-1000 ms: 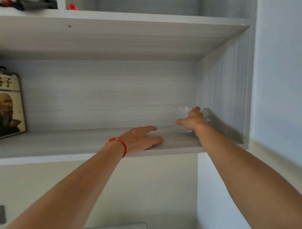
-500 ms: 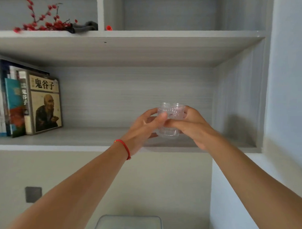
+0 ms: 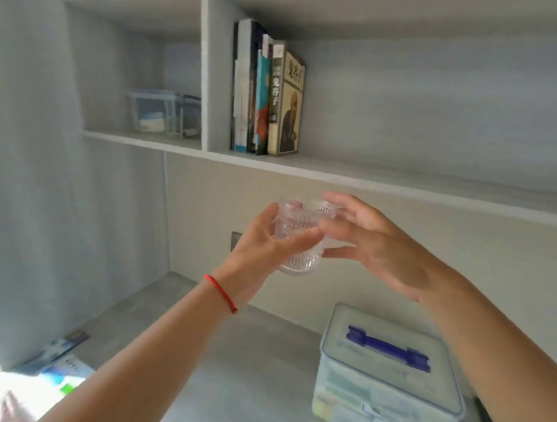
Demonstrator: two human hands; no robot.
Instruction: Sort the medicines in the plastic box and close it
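A clear plastic box (image 3: 387, 380) with a blue handle (image 3: 387, 349) stands on the grey desk at the lower right, its lid on and packets faintly visible inside. Medicine packets (image 3: 60, 367) lie blurred at the desk's left edge. In mid-air above the desk my left hand (image 3: 256, 259) grips a ribbed clear glass cup (image 3: 298, 241). A second glass rim (image 3: 326, 207) shows beside it. My right hand (image 3: 376, 245) touches the glasses with its fingertips, fingers spread, thumb underneath.
A shelf (image 3: 332, 171) runs above the desk with several upright books (image 3: 270, 97). Another clear plastic box (image 3: 160, 110) sits in the left shelf compartment. A grey wall plate (image 3: 235, 239) is behind my hands.
The glasses came off the right end of the shelf and moved down and toward me in both hands. The view swung down and left, bringing the desk and the box into sight.
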